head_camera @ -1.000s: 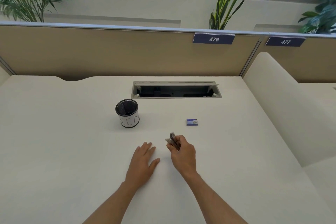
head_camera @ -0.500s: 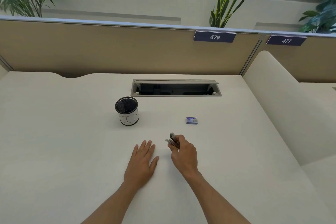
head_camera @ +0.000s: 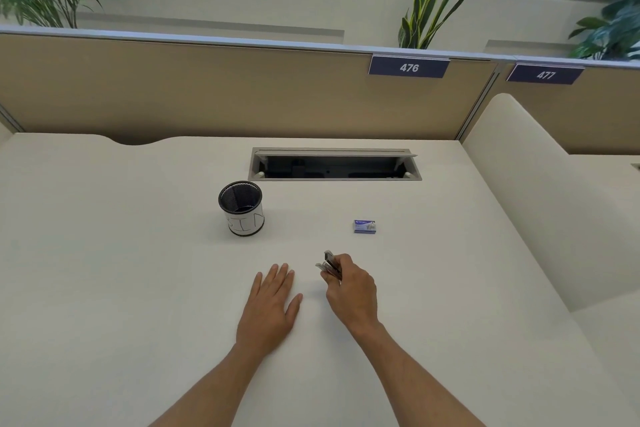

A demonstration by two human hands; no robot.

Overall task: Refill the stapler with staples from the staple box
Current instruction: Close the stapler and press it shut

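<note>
Left hand (head_camera: 268,310): flat on worktop (head_camera: 104,288), fingers spread, holding nothing. Right hand (head_camera: 349,291): closed around stapler (head_camera: 330,265), centre frame. Staple box (head_camera: 364,226): on worktop, above right hand, apart. Mesh cup (head_camera: 241,208): upper left of hands.

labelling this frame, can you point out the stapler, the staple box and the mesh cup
stapler (head_camera: 329,263): head view, on the metal front end sticking out of the right hand (head_camera: 351,291).
staple box (head_camera: 364,226): head view, on its blue top face.
mesh cup (head_camera: 246,224): head view, on the white label around its side.
</note>
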